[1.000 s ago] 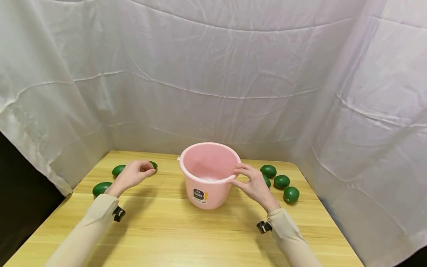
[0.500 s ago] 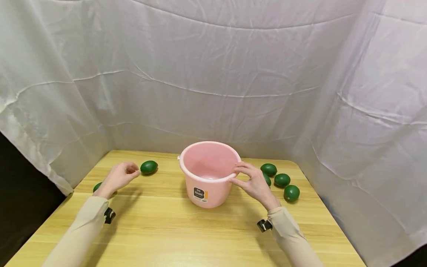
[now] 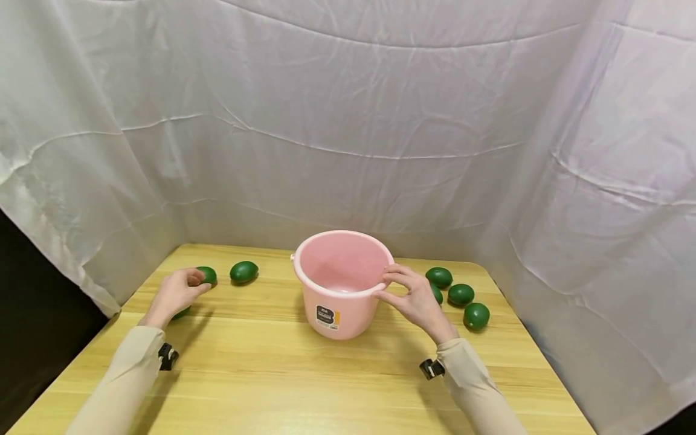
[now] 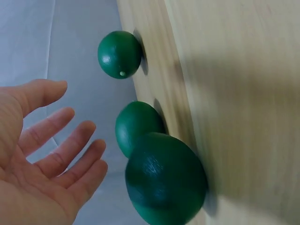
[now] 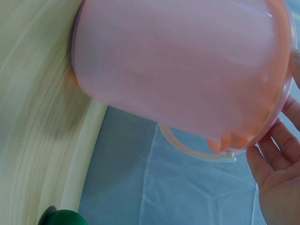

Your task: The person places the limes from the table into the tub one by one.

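Observation:
My left hand (image 3: 173,295) hovers over the left of the table with its fingers loosely bent and nothing in them. In the left wrist view three smooth green limes (image 4: 166,183) lie just beyond the fingers, apart from them; the head view shows one lime (image 3: 244,272) uncovered and the others partly hidden by the hand. My right hand (image 3: 417,303) pinches the right rim of a pink plastic bucket (image 3: 339,317), which stands upright mid-table. The right wrist view shows fingers at the rim (image 5: 281,101) near the pale handle (image 5: 187,149). No fruit shows inside the visible part of the bucket.
Several more green limes (image 3: 461,294) lie to the right of the bucket, one partly behind the right hand. The light wooden table (image 3: 304,386) ends at a hanging whitish cloth (image 3: 348,139) behind and on both sides.
The left hand has moved left and slightly towards me, uncovering the lime nearest the bucket. Its fingers hold nothing throughout. The right hand and bucket have stayed in place.

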